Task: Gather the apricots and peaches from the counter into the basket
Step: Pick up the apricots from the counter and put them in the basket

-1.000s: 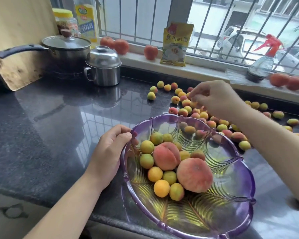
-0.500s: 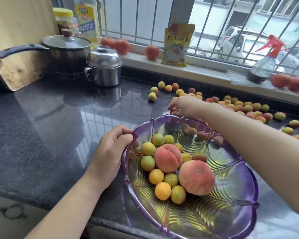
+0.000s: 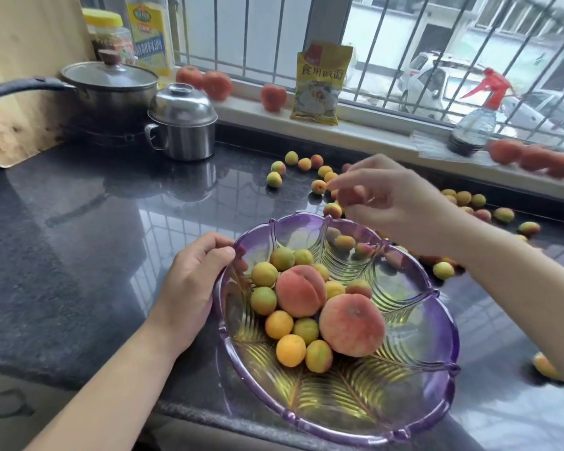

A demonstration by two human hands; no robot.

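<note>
Left hand [image 3: 189, 284] grips basket [image 3: 437, 402] rim; right hand [image 3: 394, 203] holds apricot [image 3: 350, 195] above.

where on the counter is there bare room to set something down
Bare dark counter lies between the steel pot, the purple basket and the front edge. It is crowded with apricots behind and right of the basket.
</note>
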